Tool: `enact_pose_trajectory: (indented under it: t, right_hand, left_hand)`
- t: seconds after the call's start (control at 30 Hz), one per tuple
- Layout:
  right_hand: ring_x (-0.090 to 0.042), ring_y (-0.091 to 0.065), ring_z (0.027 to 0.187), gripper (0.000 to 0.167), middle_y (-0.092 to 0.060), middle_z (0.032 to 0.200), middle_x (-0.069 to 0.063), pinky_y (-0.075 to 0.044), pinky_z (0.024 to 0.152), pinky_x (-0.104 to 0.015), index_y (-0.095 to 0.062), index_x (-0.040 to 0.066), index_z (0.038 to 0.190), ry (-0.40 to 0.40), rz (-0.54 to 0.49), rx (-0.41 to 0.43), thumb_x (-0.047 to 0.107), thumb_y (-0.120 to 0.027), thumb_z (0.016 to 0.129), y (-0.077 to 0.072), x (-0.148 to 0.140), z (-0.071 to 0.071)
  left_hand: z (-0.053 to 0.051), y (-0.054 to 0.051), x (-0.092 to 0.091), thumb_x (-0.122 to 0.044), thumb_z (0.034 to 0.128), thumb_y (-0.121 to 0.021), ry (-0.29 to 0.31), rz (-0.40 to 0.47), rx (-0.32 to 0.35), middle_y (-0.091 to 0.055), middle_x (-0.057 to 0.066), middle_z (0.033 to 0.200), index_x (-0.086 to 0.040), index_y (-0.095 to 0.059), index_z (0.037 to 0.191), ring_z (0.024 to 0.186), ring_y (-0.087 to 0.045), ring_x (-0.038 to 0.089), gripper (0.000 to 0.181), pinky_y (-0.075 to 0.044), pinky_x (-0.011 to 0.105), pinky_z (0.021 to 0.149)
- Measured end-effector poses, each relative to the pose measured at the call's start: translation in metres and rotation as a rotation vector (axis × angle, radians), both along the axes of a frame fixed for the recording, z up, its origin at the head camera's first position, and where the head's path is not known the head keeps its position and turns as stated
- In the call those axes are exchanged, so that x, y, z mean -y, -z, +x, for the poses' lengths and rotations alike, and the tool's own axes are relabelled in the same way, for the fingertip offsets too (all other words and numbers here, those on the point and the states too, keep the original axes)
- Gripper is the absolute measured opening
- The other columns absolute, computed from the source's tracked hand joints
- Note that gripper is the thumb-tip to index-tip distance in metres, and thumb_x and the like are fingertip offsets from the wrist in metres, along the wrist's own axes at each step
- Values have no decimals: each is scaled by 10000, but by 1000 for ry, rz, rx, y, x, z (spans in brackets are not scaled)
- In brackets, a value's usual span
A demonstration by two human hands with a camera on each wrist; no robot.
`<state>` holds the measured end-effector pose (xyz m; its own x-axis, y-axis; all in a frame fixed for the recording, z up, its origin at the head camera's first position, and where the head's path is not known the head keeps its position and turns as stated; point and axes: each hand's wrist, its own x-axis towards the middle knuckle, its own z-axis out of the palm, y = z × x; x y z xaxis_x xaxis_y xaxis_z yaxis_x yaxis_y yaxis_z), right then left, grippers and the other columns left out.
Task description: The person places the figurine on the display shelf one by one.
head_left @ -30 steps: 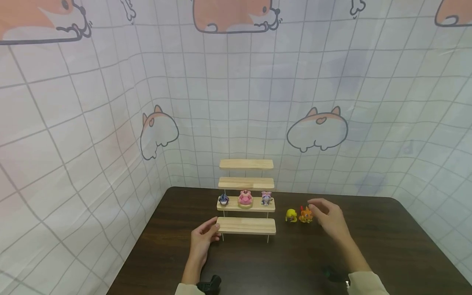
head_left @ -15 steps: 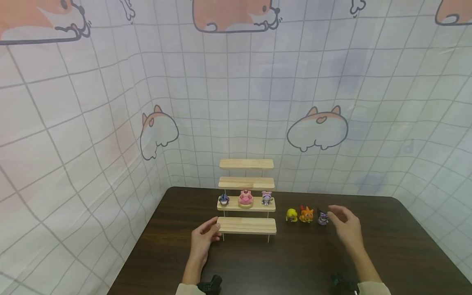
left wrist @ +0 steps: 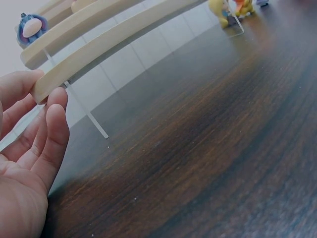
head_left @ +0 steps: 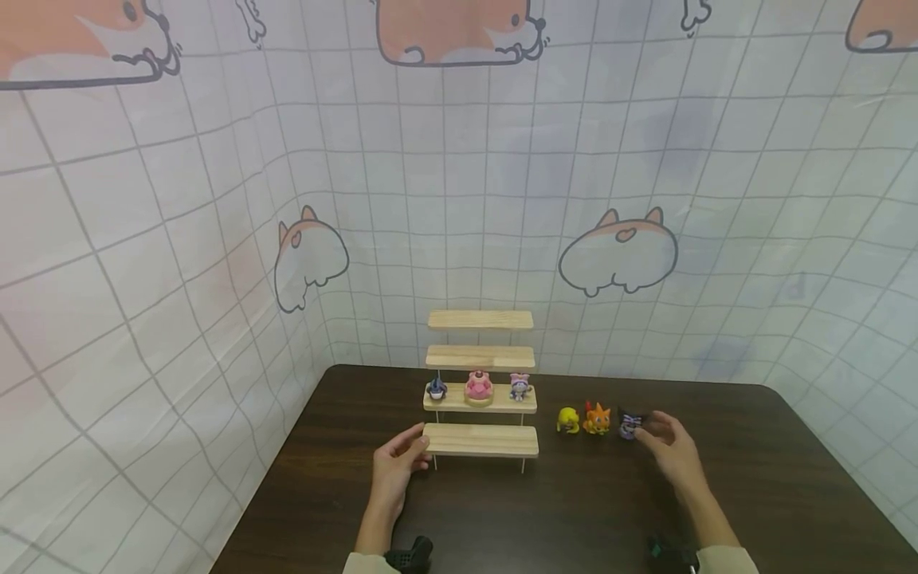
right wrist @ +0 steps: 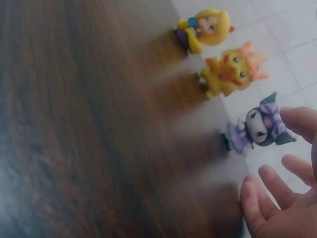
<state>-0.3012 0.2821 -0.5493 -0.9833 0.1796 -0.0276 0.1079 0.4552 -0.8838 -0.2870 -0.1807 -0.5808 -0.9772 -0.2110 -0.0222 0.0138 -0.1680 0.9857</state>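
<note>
Pinching four-tier wooden stand (head_left: 480, 439) with left hand (head_left: 394, 466); holding right hand (head_left: 676, 454), fingers apart, beside Kuromi figurine (head_left: 629, 426) (contact unclear), right of stand; counting three figurines (head_left: 478, 388) shelved, three unshelved.

Plain, cream-coloured left sleeve (head_left: 367, 564) and matching right sleeve (head_left: 726, 560); black, rounded left wrist camera (head_left: 412, 556), dark right wrist camera (head_left: 672, 557) showing a greenish patch.

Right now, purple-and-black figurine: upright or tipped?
Upright: in the head view, the purple-and-black figurine has its eared head above its body, and the right-wrist view shows its feet toward the table.
</note>
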Motion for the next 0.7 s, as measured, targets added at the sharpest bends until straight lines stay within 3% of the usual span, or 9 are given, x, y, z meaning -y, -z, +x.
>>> enact_pose_trajectory:
  t: [0.43,0.7]
  right_hand:
    - [-493,-428,1384,738,-444,1499,-343,-417,1099,-619,-321,-26,1550,-59,39,33,431,-588,1035,11,-5,-18]
    - [-522,-401,1393,760,-426,1509,-352,-402,1104,-650,-354,-24,1539,-72,69,58,498,-566,1029,13,-6,-23]
  left_hand:
    - [1,0,-1,-198,951,-748,2,-7,0,-736,-2,922,-8,-664,1333,744,-701,120,435,-608,241,677]
    - [1,0,0,-204,948,-751,2,-6,0,-726,-4,911,-16,-667,1332,747,-702,124,435,-610,243,681]
